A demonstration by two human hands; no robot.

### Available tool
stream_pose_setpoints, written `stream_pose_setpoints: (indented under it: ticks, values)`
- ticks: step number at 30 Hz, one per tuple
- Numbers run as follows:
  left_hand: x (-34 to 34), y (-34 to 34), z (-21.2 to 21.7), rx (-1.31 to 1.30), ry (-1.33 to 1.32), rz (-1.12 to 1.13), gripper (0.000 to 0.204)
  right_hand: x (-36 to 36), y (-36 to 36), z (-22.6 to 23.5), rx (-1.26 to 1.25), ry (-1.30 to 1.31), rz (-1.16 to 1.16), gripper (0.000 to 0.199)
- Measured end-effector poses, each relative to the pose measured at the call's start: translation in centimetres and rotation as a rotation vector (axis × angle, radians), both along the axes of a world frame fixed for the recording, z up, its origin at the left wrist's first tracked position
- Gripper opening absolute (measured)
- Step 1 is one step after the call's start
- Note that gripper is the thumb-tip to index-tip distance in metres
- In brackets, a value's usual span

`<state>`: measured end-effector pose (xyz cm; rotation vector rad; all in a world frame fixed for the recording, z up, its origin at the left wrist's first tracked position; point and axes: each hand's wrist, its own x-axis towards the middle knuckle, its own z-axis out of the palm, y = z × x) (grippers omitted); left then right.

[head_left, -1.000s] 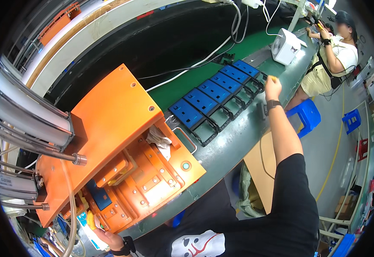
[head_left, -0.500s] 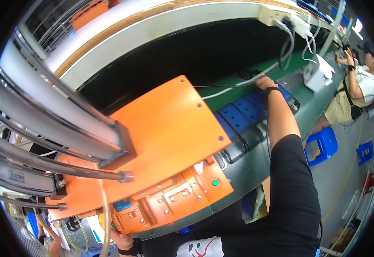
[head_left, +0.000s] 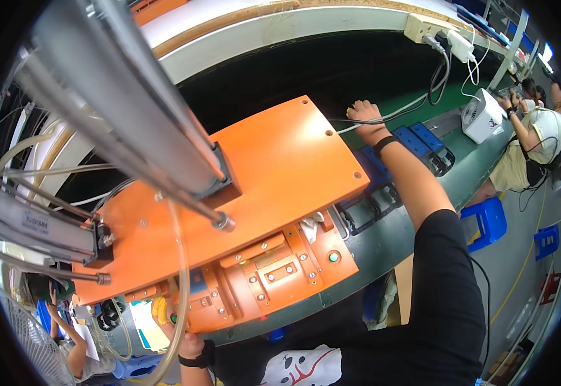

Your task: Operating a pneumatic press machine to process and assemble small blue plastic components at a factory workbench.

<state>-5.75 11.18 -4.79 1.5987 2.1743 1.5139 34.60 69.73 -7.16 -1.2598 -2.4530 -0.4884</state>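
Observation:
My left hand [head_left: 192, 347] rests at the near left corner of an orange fixture [head_left: 319, 270]. Its fingers, with yellow coverings, stretch forward beside a green button [head_left: 174, 318], partly behind a clear tube [head_left: 183, 276]. My right hand [head_left: 367, 119] reaches past the fixture's far right side, above the belt. Its fingers are curled, with yellow at a tip; what they hold, if anything, is lost against the dark background. Below that wrist, blue cases with black frames [head_left: 422, 140] lie in a row. An orange plate [head_left: 274, 161] hangs over the fixture, which carries metal screws and blocks.
Metal cylinders and rods [head_left: 132, 96] rise from the plate at the left. Grey cables [head_left: 415, 106] cross near my right hand. A white box-shaped device [head_left: 483, 116] stands at the right, near a person in a light shirt [head_left: 543, 138]. A blue stool [head_left: 485, 222] stands on the floor.
The view has shifted, moving the fixture rightward. My right hand has moved left, away from the spot by the blue cases where a dark object lay. My left hand stays by the green button.

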Motion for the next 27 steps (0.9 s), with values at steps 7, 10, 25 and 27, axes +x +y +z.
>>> stream_pose_setpoints:
  ticks: [7,10,25,27]
  values:
    - [-0.3,0.1,-0.8,0.13,0.012,-0.017,0.108,0.2,-7.8,0.8,-0.254,0.564,-0.064,0.022]
    - [-0.7,-0.2,-0.8,0.145,0.035,-0.041,0.106,1.0,-12.4,3.1,-0.273,0.84,0.099,0.018]
    - [-1.2,-1.9,0.0,0.412,-0.089,-0.074,0.054,3.3,-47.4,19.3,-0.456,1.351,0.447,0.052]
    - [-1.8,-4.1,-0.6,0.536,-0.459,-0.016,0.034,2.4,-49.6,19.0,-0.505,1.28,0.586,0.056]
